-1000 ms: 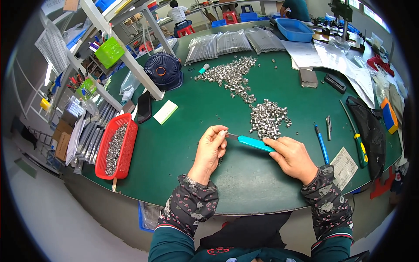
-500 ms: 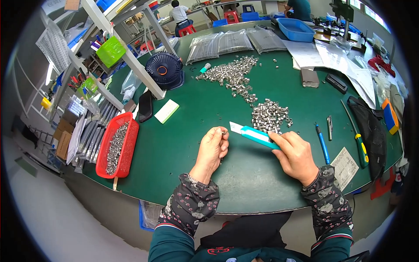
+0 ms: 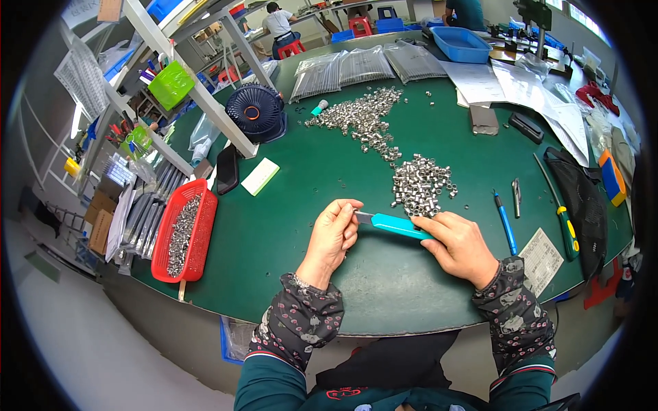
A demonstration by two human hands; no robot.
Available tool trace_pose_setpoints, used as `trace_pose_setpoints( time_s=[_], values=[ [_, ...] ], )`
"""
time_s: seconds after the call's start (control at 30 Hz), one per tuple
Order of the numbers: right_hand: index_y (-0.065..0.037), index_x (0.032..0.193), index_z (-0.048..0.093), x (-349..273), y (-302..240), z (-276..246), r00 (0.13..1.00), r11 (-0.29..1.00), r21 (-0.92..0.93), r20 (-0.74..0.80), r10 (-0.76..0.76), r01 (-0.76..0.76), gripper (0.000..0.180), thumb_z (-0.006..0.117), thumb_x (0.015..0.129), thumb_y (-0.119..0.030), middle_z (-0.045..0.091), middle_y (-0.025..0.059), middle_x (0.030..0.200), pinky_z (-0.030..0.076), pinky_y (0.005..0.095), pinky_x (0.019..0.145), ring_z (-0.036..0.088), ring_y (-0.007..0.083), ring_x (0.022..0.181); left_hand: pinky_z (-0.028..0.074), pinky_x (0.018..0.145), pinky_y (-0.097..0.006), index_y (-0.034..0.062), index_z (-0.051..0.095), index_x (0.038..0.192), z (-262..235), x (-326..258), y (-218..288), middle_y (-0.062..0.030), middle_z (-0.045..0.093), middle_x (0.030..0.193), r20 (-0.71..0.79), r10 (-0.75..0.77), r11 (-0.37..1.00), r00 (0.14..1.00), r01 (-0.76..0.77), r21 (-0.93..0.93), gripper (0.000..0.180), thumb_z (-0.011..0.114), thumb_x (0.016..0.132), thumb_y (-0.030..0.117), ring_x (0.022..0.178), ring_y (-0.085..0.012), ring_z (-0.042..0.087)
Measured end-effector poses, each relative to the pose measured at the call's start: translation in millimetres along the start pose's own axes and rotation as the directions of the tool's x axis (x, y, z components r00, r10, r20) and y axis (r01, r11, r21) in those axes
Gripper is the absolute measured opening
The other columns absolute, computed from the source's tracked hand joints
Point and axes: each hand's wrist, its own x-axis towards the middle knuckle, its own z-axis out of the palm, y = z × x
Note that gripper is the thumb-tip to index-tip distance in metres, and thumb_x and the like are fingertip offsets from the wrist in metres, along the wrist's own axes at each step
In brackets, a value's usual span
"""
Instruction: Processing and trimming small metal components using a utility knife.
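Observation:
Pinched between the thumb and forefinger of my left hand (image 3: 330,234) is a small metal ring, mostly hidden by the fingertips. My right hand (image 3: 458,245) grips a teal utility knife (image 3: 397,226) by its handle. The knife's blade (image 3: 363,218) points left, and its tip meets the ring at my left fingertips. Just beyond the knife lies a heap of short silvery metal rings (image 3: 421,183). A larger spread of similar metal pieces (image 3: 360,116) lies farther back on the green table (image 3: 308,171).
At left stands a red basket (image 3: 205,236) of metal pieces, near a phone (image 3: 227,168), a notepad (image 3: 260,177) and a fan (image 3: 256,111). To the right lie a blue pen (image 3: 506,225), a screwdriver (image 3: 567,233) and a paper card (image 3: 543,265). Bagged tubes (image 3: 367,66) lie at the back.
The knife has moved left and turned, so its blade now reaches the ring at my left fingertips. My left hand has stayed nearly in place.

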Motion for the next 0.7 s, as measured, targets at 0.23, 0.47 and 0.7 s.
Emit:
trace_pose_setpoints(
  time_s=[0.23,0.47,0.7],
  values=[
    [-0.006,0.110,0.057,1.9,-1.5,-2.1,0.990,1.000,0.012,-0.143,0.012,-0.011,0.038,0.065,0.072,-0.006,0.054,0.0089,0.077,0.046,0.0363,0.058,0.054,0.0258,0.070,0.026,0.036,-0.016,0.0014,0.056,0.096,-2.8,0.5,-0.8,-0.0003,0.051,0.071,-0.071,-0.077,0.990,0.994,0.068,-0.128,0.021,0.050,0.093,0.021,0.047,-0.0026,0.034],
    [-0.007,0.110,0.056,1.7,0.0,0.5,0.995,0.999,-0.013,-0.093,0.031,-0.032,0.037,0.063,0.073,-0.008,0.053,0.0087,0.076,0.045,0.0371,0.059,0.054,0.0264,0.070,0.027,0.037,-0.015,0.0012,0.057,0.099,-5.1,1.1,-0.7,-0.0009,0.051,0.075,-0.054,-0.064,0.989,0.996,0.056,-0.136,0.022,0.050,0.093,0.021,0.049,-0.0026,0.036],
    [-0.006,0.109,0.057,0.3,2.4,-0.8,0.997,0.999,0.011,-0.070,0.043,-0.042,0.036,0.063,0.074,-0.009,0.053,0.0091,0.075,0.045,0.0373,0.059,0.054,0.0265,0.070,0.027,0.037,-0.015,0.0024,0.056,0.102,-2.5,1.3,0.8,-0.0018,0.052,0.079,0.026,-0.040,0.985,0.999,0.044,-0.165,0.019,0.050,0.093,0.018,0.051,-0.0029,0.037]
  ],
)
